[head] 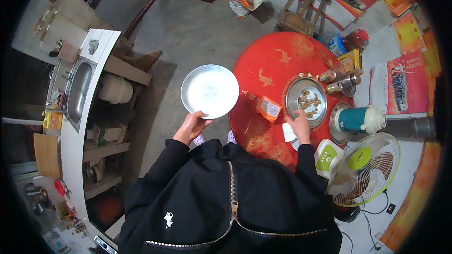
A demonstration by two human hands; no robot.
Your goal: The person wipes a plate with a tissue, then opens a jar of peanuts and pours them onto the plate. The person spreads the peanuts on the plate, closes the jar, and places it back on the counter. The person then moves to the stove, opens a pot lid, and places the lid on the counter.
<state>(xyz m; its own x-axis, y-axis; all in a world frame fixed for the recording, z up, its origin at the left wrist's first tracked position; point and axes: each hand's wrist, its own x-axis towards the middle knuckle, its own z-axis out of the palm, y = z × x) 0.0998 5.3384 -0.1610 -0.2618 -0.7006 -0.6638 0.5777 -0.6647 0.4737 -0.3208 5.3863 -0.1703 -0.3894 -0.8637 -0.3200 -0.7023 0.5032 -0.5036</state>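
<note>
My left hand (195, 126) grips the near rim of a round white plate (210, 91), thumb on its upper face, held over the floor left of the red round table (247, 63). My right hand (299, 126) is over the table at the near left rim of a steel basin (293, 91). Inside the basin, a pale dish (320, 109) holds several small brown pieces (303, 100). A white folded paper or cloth (289, 132) lies beside or under my right hand; whether the fingers hold it cannot be told. An orange-and-white packet (269, 109) lies left of the basin.
Jars (348, 79), a green thermos flask (356, 120) and boxes stand along the table's right side. A fan (363, 169) stands at the lower right. Left is a counter with a steel sink (80, 91). A wooden chair (300, 17) and a bag (245, 0) are beyond the table.
</note>
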